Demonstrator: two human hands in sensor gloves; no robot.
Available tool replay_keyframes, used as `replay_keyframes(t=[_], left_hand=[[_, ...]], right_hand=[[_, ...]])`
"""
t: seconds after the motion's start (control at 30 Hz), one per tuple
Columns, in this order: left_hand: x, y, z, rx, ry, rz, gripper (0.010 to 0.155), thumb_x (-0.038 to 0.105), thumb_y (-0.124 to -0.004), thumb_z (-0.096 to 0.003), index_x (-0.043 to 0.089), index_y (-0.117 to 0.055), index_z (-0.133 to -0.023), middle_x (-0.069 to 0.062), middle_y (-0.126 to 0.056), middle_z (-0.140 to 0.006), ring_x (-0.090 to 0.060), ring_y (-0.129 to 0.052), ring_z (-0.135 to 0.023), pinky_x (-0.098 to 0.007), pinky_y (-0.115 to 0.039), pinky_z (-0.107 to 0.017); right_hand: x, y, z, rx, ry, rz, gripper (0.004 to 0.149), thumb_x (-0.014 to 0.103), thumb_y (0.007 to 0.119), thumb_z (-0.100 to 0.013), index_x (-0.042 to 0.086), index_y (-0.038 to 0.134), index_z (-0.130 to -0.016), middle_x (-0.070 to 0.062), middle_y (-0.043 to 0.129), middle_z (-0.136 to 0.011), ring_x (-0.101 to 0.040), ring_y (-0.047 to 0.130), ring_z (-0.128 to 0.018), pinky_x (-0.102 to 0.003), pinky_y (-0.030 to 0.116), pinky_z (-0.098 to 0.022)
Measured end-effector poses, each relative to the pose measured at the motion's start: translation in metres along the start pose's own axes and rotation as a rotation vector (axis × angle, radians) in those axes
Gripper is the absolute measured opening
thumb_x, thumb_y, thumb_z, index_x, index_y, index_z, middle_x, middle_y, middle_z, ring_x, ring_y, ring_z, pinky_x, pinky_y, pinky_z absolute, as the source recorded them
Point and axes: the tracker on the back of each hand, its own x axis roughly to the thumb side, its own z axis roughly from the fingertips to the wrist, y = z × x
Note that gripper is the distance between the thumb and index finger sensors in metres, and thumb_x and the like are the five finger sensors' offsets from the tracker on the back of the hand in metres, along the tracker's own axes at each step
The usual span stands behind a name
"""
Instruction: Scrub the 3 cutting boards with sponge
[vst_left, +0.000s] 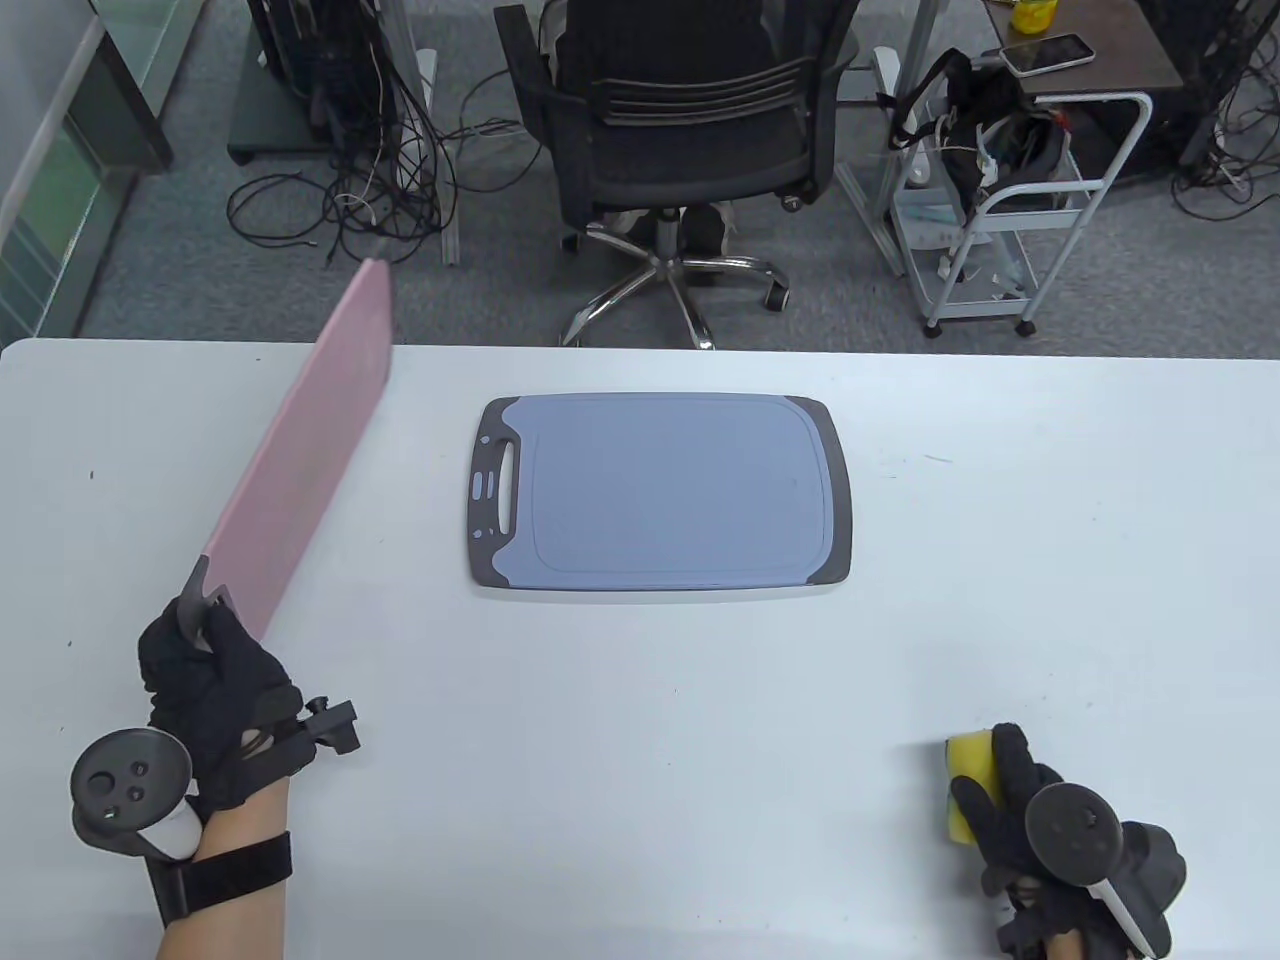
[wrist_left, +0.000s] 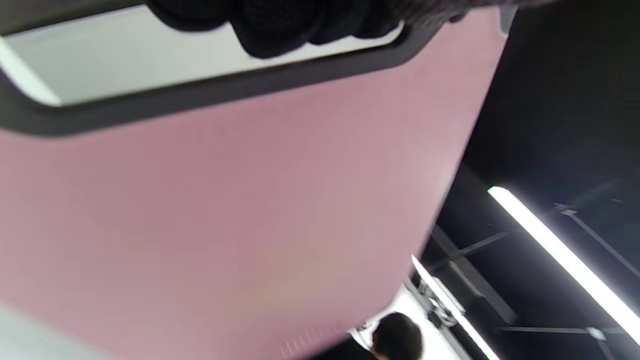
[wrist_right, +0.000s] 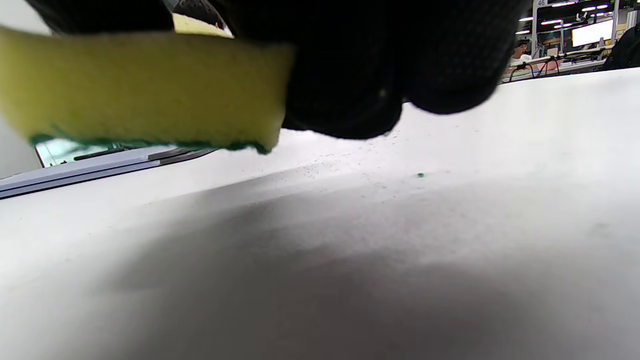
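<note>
A blue-grey cutting board (vst_left: 665, 490) with a dark rim lies flat in the middle of the white table (vst_left: 1000, 560). My left hand (vst_left: 205, 665) grips the dark handle end of a pink cutting board (vst_left: 300, 465) and holds it lifted, tilted almost on edge above the table's left side. In the left wrist view the pink board (wrist_left: 240, 215) fills the frame below my fingers (wrist_left: 280, 25). At the front right my right hand (vst_left: 1010, 800) holds a yellow sponge (vst_left: 968, 785) with a green underside just above the table; the sponge (wrist_right: 145, 90) shows close in the right wrist view. Only two boards are in view.
Beyond the table's far edge stand a black office chair (vst_left: 680, 130), a white trolley (vst_left: 1010, 210) and tangled cables (vst_left: 350, 200) on the floor. Small green crumbs (wrist_right: 420, 175) lie on the table near the sponge.
</note>
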Motion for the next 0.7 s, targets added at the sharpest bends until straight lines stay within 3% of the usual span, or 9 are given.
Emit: replay_keyframes(t=[0.1,0.17,0.3,0.5,0.6,0.63,0.7], left_hand=[[0.008,-0.006,0.0,-0.039,-0.011,0.116,0.047,0.053,-0.06,-0.0525,0.027,-0.061,-0.091,0.006,-0.081,-0.077,-0.004,-0.091,-0.054,-0.033,-0.09,-0.048],[0.011,-0.013,0.0,-0.121,0.048,0.256,0.047,0.054,-0.062,-0.0526,0.027,-0.065,-0.09,0.006,-0.085,-0.073,-0.002,-0.093,-0.045,-0.03,-0.094,-0.039],[0.019,-0.025,0.003,-0.263,0.04,0.325,0.047,0.057,-0.063,-0.0524,0.026,-0.071,-0.088,0.007,-0.09,-0.066,0.0,-0.095,-0.035,-0.027,-0.097,-0.028],[0.018,-0.065,0.019,-0.661,0.253,0.392,0.048,0.056,-0.066,-0.0539,0.024,-0.076,-0.087,0.006,-0.094,-0.061,0.001,-0.096,-0.027,-0.026,-0.098,-0.019],[0.005,-0.089,0.031,-0.957,0.421,0.446,0.048,0.056,-0.066,-0.0559,0.022,-0.072,-0.09,0.004,-0.093,-0.064,-0.001,-0.097,-0.031,-0.027,-0.098,-0.023],[-0.001,-0.098,0.037,-1.002,0.445,0.514,0.049,0.055,-0.066,-0.057,0.021,-0.071,-0.091,0.002,-0.092,-0.065,-0.001,-0.098,-0.031,-0.027,-0.099,-0.023],[-0.006,-0.109,0.045,-1.035,0.492,0.488,0.049,0.052,-0.067,-0.0578,0.018,-0.069,-0.093,0.0,-0.091,-0.068,-0.003,-0.098,-0.035,-0.03,-0.098,-0.027]], right_hand=[[0.0,0.001,-0.001,0.009,0.001,-0.003,0.074,0.059,0.074,-0.046,0.014,0.063,-0.105,-0.007,0.088,-0.072,-0.017,0.094,-0.046,-0.042,0.082,-0.042],[-0.001,0.0,-0.001,0.01,0.001,-0.004,0.074,0.059,0.074,-0.046,0.014,0.063,-0.105,-0.007,0.089,-0.072,-0.017,0.094,-0.046,-0.042,0.082,-0.042],[-0.002,-0.001,-0.001,0.013,0.005,-0.021,0.074,0.059,0.074,-0.046,0.014,0.063,-0.105,-0.007,0.088,-0.072,-0.017,0.094,-0.046,-0.042,0.082,-0.042],[-0.002,-0.002,0.0,-0.008,0.002,-0.034,0.075,0.059,0.073,-0.046,0.014,0.063,-0.105,-0.007,0.088,-0.072,-0.017,0.094,-0.046,-0.042,0.082,-0.042],[-0.003,-0.002,0.001,-0.01,0.009,-0.039,0.074,0.058,0.074,-0.046,0.014,0.063,-0.105,-0.007,0.088,-0.072,-0.017,0.094,-0.046,-0.042,0.082,-0.042],[-0.002,-0.002,0.0,-0.014,0.017,-0.045,0.074,0.058,0.074,-0.046,0.014,0.063,-0.105,-0.007,0.088,-0.072,-0.017,0.094,-0.046,-0.042,0.082,-0.042],[0.0,-0.001,-0.001,-0.022,0.014,-0.052,0.074,0.058,0.074,-0.046,0.014,0.063,-0.105,-0.007,0.088,-0.072,-0.017,0.094,-0.046,-0.042,0.082,-0.042]])
